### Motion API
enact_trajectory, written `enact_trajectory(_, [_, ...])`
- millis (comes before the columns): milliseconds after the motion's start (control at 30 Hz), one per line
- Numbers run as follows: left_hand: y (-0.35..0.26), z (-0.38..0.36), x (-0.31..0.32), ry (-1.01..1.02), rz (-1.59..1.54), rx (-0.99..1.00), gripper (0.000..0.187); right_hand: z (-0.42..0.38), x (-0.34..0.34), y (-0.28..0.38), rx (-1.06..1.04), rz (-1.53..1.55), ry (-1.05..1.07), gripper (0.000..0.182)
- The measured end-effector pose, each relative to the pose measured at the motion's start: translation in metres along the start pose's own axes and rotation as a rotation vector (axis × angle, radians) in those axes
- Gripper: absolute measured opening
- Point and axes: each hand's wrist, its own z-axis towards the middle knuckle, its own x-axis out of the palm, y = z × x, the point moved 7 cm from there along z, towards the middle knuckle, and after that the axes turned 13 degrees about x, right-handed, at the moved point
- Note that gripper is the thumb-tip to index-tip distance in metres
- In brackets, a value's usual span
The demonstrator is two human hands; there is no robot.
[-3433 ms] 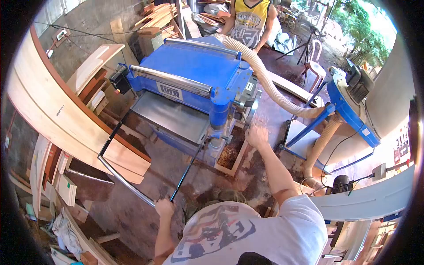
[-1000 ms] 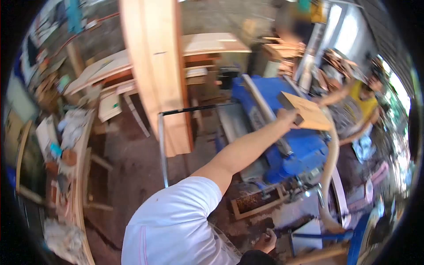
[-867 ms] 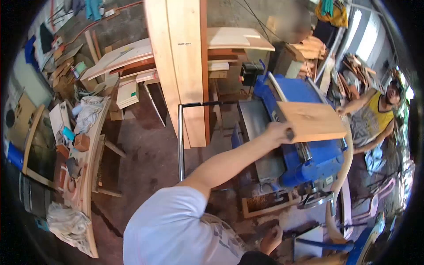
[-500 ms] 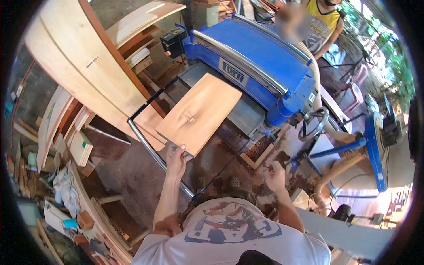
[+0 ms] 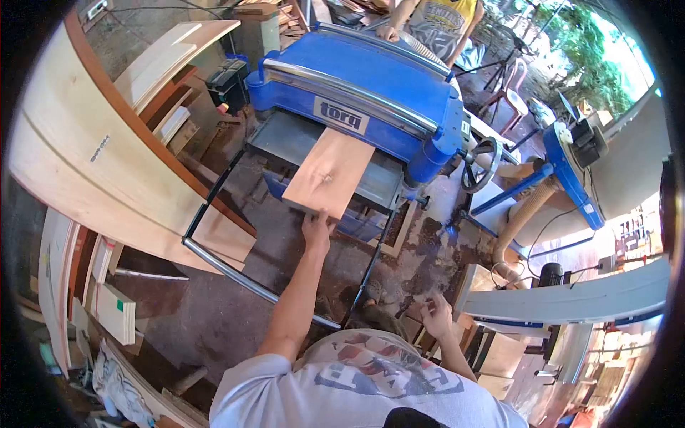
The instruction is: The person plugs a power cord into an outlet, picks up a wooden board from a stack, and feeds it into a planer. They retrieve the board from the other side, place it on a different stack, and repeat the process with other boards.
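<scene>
A light brown wooden board (image 5: pixel 330 175) with a dark knot lies on the grey metal bed (image 5: pixel 285 139) of a blue thickness planer (image 5: pixel 357 68) marked "torq". Its far end reaches in under the planer's front edge, hidden there. At the board's near end, my left hand (image 5: pixel 316 232) holds the edge from below and behind, partly covered by the wood. My right hand (image 5: pixel 436 315) hangs by my right side, apart from the board, fingers loosely bent and nothing visible in them.
A metal support frame (image 5: pixel 228 267) juts from the planer toward me. Large wooden panels (image 5: pixel 85 143) lean on the left. A handwheel (image 5: pixel 481 165) and a dust collector (image 5: pixel 571 178) with hose stand right. Behind the planer is another person (image 5: pixel 442 28), one hand at its far edge.
The board has moved forward, from tilted in front of the planer to flat with its far end beneath it. My left arm has stretched forward with it. The camera view has shifted.
</scene>
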Motion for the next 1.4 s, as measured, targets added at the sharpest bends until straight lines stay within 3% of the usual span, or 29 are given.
enact_trajectory(300, [0.021, 0.07, 0.057, 0.06, 0.195, -0.058, 0.041, -0.034, 0.019, -0.02, 0.164, 0.041, -0.107, 0.025])
enact_trajectory(400, [0.021, 0.078, 0.056, 0.076, 0.451, -0.05, 0.044, -0.051, 0.018, -0.022, 0.18, 0.002, -0.127, 0.028])
enact_trajectory(600, [0.017, 0.084, 0.057, 0.212, 0.549, 0.065, 0.059, -0.058, 0.013, -0.032, 0.251, 0.022, -0.151, 0.046])
enact_trajectory(800, [0.029, 0.112, 0.048, 0.111, 0.611, -0.117, 0.078, -0.059, 0.009, -0.028, 0.213, -0.077, -0.189, 0.055])
enact_trajectory(967, [0.025, 0.123, 0.064, 0.123, 0.65, -0.121, 0.098, -0.07, 0.002, -0.036, 0.17, -0.05, -0.274, 0.059])
enact_trajectory(1067, [-0.001, 0.092, 0.062, 0.149, 0.772, -0.189, 0.098, -0.087, 0.001, -0.053, 0.233, -0.015, -0.34, 0.058])
enact_trajectory(1133, [0.021, 0.096, 0.032, 0.283, 1.002, -0.098, 0.091, -0.104, -0.009, -0.057, 0.323, 0.092, -0.361, 0.057])
enact_trajectory(1200, [0.032, 0.063, 0.016, 0.546, 1.041, 0.185, 0.084, -0.114, -0.016, -0.062, 0.329, 0.186, -0.441, 0.056])
enact_trajectory(1267, [0.053, 0.02, -0.013, 0.61, 1.288, 0.195, 0.075, -0.136, -0.033, -0.061, 0.471, 0.321, -0.577, 0.051])
enact_trajectory(1300, [0.05, -0.024, -0.009, 0.715, 1.182, 0.101, 0.071, -0.145, -0.068, -0.017, 0.471, 0.103, -0.649, 0.048])
enact_trajectory(1333, [0.048, -0.064, -0.006, 0.808, 1.078, -0.013, 0.068, -0.16, -0.073, -0.023, 0.494, 0.004, -0.769, 0.044])
enact_trajectory(1400, [0.075, -0.095, -0.046, 0.749, 0.956, -0.222, 0.065, -0.183, -0.074, -0.053, 0.591, 0.092, -0.83, 0.044])
